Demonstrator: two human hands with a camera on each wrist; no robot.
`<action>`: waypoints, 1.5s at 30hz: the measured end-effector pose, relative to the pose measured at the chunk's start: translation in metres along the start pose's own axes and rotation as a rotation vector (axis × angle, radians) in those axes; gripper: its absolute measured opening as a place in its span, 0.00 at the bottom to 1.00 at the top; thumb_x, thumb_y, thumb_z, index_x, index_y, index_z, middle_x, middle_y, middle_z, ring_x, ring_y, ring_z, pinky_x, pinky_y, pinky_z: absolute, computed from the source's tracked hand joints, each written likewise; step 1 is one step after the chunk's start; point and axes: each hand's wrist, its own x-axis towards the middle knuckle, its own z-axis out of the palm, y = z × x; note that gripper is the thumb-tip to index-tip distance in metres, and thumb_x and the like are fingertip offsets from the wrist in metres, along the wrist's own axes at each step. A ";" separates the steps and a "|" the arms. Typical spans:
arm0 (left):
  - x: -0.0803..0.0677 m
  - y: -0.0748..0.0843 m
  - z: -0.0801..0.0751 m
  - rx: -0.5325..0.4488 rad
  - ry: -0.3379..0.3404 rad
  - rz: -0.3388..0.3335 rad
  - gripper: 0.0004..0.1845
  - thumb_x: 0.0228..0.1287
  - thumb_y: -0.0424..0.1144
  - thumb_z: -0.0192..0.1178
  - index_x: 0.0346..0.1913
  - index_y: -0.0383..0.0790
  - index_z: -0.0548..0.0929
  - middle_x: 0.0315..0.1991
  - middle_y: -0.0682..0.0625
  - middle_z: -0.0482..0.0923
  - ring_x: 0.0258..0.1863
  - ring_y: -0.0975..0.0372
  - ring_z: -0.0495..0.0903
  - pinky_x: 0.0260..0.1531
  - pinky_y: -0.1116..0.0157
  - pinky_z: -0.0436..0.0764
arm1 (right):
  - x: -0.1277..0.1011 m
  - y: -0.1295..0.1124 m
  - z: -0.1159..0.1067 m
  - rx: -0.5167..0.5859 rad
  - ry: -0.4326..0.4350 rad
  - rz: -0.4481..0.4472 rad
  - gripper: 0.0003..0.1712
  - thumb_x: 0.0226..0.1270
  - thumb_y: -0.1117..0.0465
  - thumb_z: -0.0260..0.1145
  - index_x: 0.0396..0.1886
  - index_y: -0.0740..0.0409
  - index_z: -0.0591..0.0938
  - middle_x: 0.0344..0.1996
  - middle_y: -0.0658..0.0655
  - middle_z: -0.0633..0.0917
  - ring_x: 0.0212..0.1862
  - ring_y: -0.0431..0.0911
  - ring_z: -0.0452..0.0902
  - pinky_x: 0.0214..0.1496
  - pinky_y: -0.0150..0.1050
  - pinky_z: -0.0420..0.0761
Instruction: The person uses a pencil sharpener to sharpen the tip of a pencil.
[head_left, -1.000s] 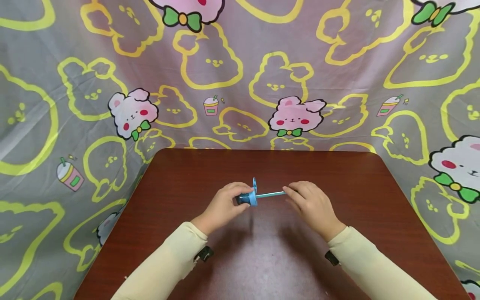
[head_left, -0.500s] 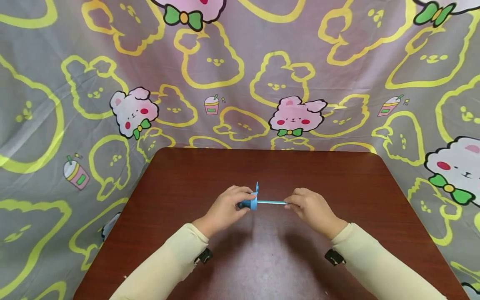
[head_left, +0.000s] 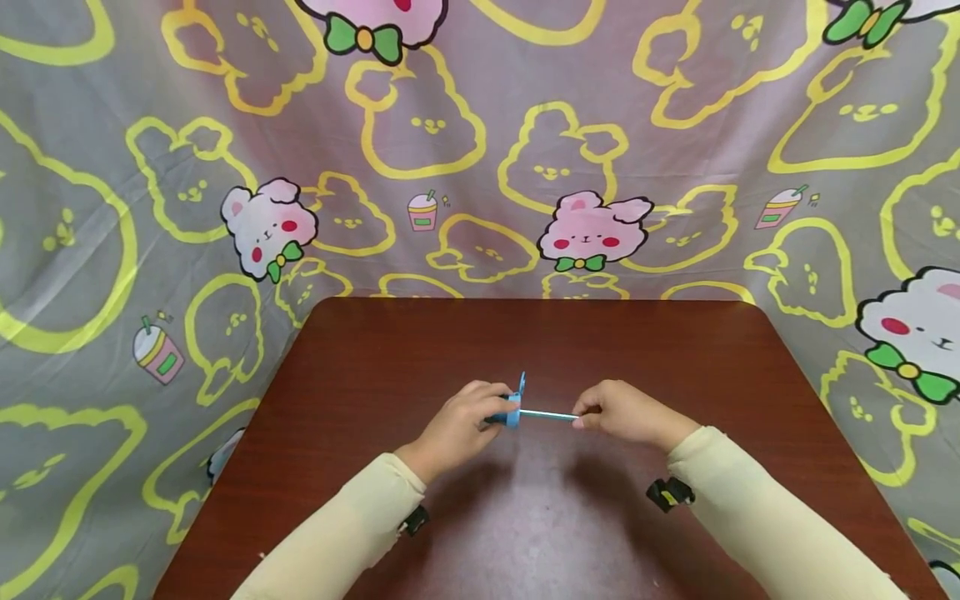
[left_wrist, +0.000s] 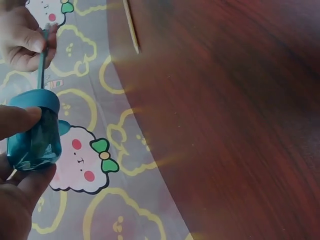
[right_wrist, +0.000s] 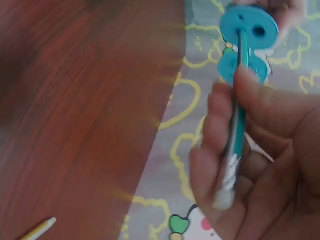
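My left hand (head_left: 459, 423) grips a small blue pencil sharpener (head_left: 513, 412) on its side, above the table. Its see-through body (left_wrist: 42, 140) shows between thumb and fingers in the left wrist view. The sharpener's hinged flap (head_left: 522, 383) stands swung out from the holed end. From one of the two holes a teal pencil (head_left: 549, 414) runs across to my right hand (head_left: 626, 412), which pinches it between thumb and fingers. In the right wrist view the pencil's pale blunt end (right_wrist: 224, 200) lies against the curled fingers. Its point is hidden inside the sharpener.
A brown wooden table (head_left: 420, 342) lies beneath both hands. Behind and beside it hangs a grey cloth (head_left: 480, 100) printed with cartoon animals. A thin yellowish stick (left_wrist: 131, 26) appears over the wood in the left wrist view.
Both hands have shifted slightly down and to the right with the sharpener and pencil. My right hand has rolled, its fingers now curled more tightly at the pencil's end.
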 end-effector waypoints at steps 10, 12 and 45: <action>0.003 -0.001 -0.003 -0.022 -0.034 -0.161 0.20 0.51 0.27 0.71 0.50 0.38 0.85 0.50 0.47 0.81 0.50 0.56 0.77 0.42 0.66 0.81 | -0.005 -0.005 0.017 -0.480 0.437 -0.140 0.34 0.53 0.48 0.76 0.59 0.54 0.80 0.51 0.58 0.81 0.53 0.53 0.77 0.47 0.50 0.80; 0.002 -0.002 -0.003 -0.042 -0.015 -0.175 0.20 0.51 0.27 0.71 0.50 0.38 0.85 0.50 0.47 0.82 0.50 0.56 0.78 0.42 0.65 0.81 | -0.006 0.000 0.019 -0.525 0.542 -0.233 0.33 0.50 0.50 0.77 0.57 0.55 0.81 0.51 0.58 0.81 0.53 0.54 0.77 0.48 0.51 0.80; -0.001 -0.001 -0.005 -0.025 -0.014 -0.063 0.20 0.49 0.24 0.71 0.49 0.37 0.86 0.48 0.47 0.82 0.50 0.56 0.77 0.43 0.68 0.81 | -0.011 0.003 0.025 -0.230 0.374 -0.241 0.04 0.57 0.68 0.70 0.34 0.61 0.88 0.24 0.46 0.81 0.27 0.38 0.75 0.31 0.35 0.79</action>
